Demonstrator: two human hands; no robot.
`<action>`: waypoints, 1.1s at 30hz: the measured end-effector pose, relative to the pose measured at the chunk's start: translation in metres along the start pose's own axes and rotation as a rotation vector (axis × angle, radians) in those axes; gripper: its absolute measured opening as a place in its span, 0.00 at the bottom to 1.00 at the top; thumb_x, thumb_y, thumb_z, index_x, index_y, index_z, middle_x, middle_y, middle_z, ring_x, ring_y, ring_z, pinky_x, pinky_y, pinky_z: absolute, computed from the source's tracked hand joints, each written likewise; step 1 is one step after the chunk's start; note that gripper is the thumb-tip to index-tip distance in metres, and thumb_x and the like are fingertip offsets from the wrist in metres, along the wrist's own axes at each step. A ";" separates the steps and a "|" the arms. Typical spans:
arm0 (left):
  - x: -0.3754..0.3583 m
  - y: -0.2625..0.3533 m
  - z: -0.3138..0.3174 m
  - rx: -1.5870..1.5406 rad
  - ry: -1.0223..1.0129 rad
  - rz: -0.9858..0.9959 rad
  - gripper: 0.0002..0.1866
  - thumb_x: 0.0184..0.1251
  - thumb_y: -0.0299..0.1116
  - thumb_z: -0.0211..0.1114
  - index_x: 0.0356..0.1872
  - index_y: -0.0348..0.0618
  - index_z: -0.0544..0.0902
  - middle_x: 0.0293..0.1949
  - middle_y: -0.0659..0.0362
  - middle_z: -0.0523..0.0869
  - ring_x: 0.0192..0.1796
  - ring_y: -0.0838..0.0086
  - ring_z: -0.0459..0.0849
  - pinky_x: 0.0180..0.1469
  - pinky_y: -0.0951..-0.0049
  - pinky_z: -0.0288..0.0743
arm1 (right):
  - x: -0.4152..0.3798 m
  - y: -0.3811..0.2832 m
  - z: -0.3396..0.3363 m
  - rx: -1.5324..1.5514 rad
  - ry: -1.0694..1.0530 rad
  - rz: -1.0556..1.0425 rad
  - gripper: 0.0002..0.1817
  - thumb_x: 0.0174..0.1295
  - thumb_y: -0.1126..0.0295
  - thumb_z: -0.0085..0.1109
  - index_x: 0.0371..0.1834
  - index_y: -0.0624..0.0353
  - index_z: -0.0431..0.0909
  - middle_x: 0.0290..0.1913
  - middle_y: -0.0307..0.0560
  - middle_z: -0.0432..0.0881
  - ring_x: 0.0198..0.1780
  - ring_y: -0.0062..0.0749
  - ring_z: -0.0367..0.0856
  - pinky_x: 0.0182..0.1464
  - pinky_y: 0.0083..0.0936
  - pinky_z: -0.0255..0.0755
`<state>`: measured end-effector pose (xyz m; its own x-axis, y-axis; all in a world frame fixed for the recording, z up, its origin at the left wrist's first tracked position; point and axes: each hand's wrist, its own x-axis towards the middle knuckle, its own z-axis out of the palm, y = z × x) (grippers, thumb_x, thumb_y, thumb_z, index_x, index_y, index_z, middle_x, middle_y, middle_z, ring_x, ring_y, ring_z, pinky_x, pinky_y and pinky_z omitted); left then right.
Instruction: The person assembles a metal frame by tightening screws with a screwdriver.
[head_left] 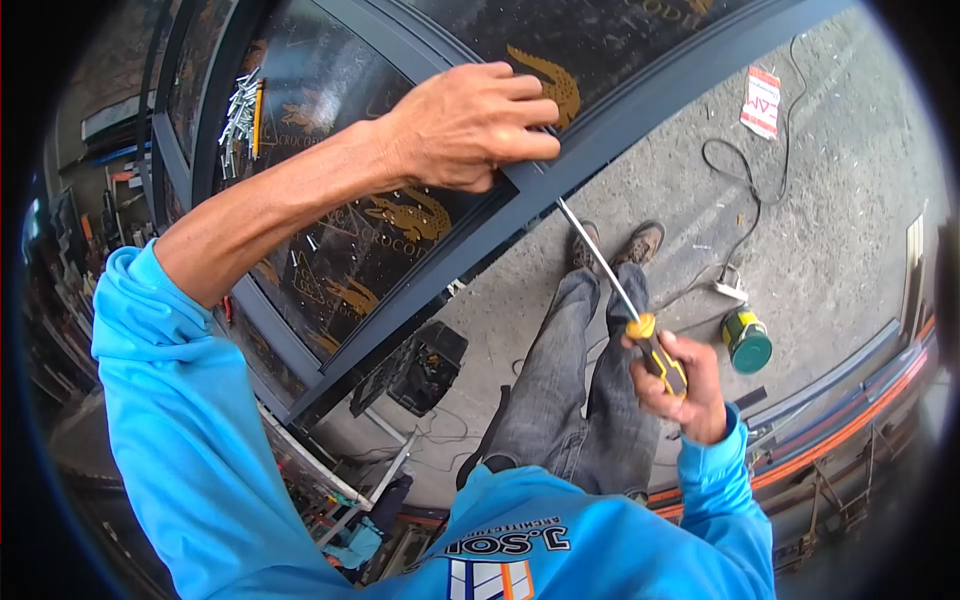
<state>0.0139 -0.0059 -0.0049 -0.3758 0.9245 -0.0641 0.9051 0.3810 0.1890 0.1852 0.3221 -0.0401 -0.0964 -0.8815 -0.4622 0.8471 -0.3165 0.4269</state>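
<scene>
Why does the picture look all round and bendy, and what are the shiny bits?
Head view: the wide lens seems to bow the long bars and leaves dark corners; pale glare washes across the crocodile-printed panel near the top left; soft light streaks the concrete floor; the screwdriver looks fairly sharp.

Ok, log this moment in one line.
left hand: curled at dark frame | right hand: gripping screwdriver | shaft: reaching frame edge | tip: not visible
</scene>
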 end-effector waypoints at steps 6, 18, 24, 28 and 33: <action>0.002 0.001 0.003 -0.024 0.076 0.008 0.19 0.30 0.31 0.71 0.31 0.49 0.77 0.30 0.64 0.72 0.36 0.71 0.73 0.38 0.71 0.69 | -0.004 0.021 0.034 -1.335 0.537 -0.872 0.32 0.46 0.73 0.74 0.56 0.65 0.71 0.30 0.38 0.76 0.26 0.21 0.74 0.28 0.24 0.70; 0.003 -0.001 0.002 -0.040 0.036 -0.008 0.21 0.27 0.29 0.71 0.31 0.49 0.77 0.30 0.64 0.71 0.36 0.71 0.72 0.37 0.72 0.69 | -0.012 0.017 0.049 -1.116 0.533 -0.752 0.27 0.52 0.75 0.69 0.56 0.67 0.72 0.30 0.42 0.78 0.25 0.23 0.75 0.27 0.22 0.68; 0.001 0.001 0.002 -0.001 0.027 -0.027 0.22 0.25 0.30 0.70 0.31 0.49 0.77 0.29 0.64 0.71 0.35 0.71 0.72 0.37 0.71 0.68 | -0.011 0.000 0.027 -0.371 0.202 -0.186 0.23 0.72 0.57 0.47 0.54 0.69 0.74 0.23 0.48 0.76 0.14 0.24 0.69 0.16 0.18 0.60; 0.007 -0.005 -0.003 -0.027 0.018 -0.007 0.23 0.23 0.29 0.70 0.31 0.48 0.76 0.29 0.64 0.70 0.34 0.70 0.71 0.37 0.70 0.67 | -0.009 -0.007 0.029 -0.784 0.223 -0.378 0.25 0.63 0.60 0.60 0.57 0.65 0.70 0.23 0.44 0.74 0.19 0.23 0.72 0.20 0.20 0.63; 0.004 0.003 -0.001 -0.059 0.029 -0.031 0.22 0.24 0.29 0.70 0.31 0.47 0.76 0.29 0.63 0.70 0.35 0.70 0.71 0.37 0.70 0.67 | -0.010 0.018 0.026 -1.564 0.669 -1.108 0.22 0.52 0.70 0.69 0.50 0.66 0.76 0.32 0.52 0.81 0.27 0.33 0.79 0.28 0.25 0.71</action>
<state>0.0153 -0.0012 -0.0040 -0.4099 0.9112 -0.0424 0.8798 0.4072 0.2452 0.1879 0.3163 -0.0073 -0.9275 -0.2027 -0.3140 0.2418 0.3151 -0.9177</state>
